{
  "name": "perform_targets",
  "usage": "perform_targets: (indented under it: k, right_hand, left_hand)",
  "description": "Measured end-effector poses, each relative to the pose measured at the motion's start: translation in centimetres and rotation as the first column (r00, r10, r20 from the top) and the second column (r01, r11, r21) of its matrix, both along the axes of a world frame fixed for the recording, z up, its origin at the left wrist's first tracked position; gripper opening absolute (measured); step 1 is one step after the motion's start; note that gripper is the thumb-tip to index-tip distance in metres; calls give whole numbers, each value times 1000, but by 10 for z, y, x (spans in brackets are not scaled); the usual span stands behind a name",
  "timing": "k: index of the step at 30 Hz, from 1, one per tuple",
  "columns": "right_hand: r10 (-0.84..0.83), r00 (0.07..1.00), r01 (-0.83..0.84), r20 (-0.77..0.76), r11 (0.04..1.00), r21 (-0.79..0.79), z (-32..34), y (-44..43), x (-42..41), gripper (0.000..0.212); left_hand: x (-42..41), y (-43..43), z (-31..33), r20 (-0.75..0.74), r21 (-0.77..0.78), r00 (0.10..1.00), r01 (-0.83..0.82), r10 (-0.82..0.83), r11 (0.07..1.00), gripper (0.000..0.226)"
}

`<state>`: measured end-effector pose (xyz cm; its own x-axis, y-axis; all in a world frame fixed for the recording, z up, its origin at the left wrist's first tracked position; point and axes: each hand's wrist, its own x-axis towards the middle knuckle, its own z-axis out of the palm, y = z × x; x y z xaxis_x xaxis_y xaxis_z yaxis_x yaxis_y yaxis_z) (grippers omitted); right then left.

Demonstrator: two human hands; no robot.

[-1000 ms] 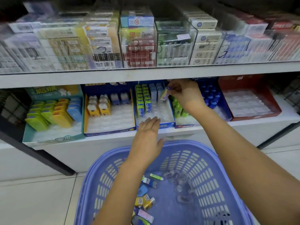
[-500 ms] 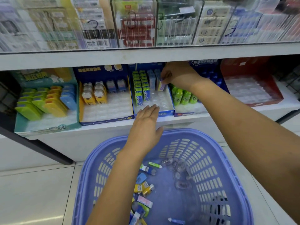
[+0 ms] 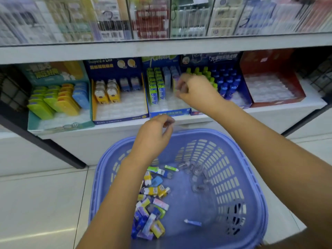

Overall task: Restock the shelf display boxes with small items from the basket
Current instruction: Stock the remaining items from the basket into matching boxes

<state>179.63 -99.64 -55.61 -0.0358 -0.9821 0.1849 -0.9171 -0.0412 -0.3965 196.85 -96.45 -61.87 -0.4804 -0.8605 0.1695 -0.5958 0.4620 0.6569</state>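
Observation:
A lilac plastic basket (image 3: 233,177) stands on the floor below the shelf, with a heap of small coloured packets (image 3: 152,203) on its left side. My right hand (image 3: 195,90) hovers over the middle blue display box (image 3: 170,112), fingers loosely curled and blurred, with nothing seen in them. A small purple packet (image 3: 176,83) stands in that box just by the fingertips, beside rows of green packets (image 3: 154,87). My left hand (image 3: 154,135) hangs above the basket's far rim, fingers loosely curled, holding nothing.
On the lower shelf stand a teal box of flat cases (image 3: 53,101), a blue box with yellow items (image 3: 115,94), a box of green and blue bottles (image 3: 222,81) and a red box (image 3: 273,87). Clear caps (image 3: 195,175) and a blue tube (image 3: 193,222) lie in the basket.
My right hand has drawn back out of the middle box, leaving the purple packet there. My left hand's fingers have curled from flat. The view has tilted downward.

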Motion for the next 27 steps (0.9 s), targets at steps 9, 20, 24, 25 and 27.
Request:
perform_targets:
  k: [9, 20, 24, 25, 27]
  right_hand:
    - [389, 921, -196, 29, 397, 897, -171, 121, 51, 34]
    - [626, 780, -183, 14, 206, 961, -263, 166, 45, 33]
    - [631, 776, -152, -17, 213, 965, -279, 165, 47, 18]
    - [601, 799, -162, 7, 205, 965, -281, 162, 45, 17]
    - [530, 846, -177, 61, 172, 969, -279, 154, 38, 24]
  left_hand:
    - [35, 62, -121, 580, 550, 696, 50, -424, 834, 27]
    - [33, 92, -191, 706, 525, 482, 136, -519, 840, 35]
    - [30, 92, -204, 736, 483, 474, 134, -484, 866, 31]
    - [29, 91, -207, 742, 475, 470, 136, -479, 869, 28]
    - [25, 89, -212, 749, 470, 450, 157, -487, 869, 26]
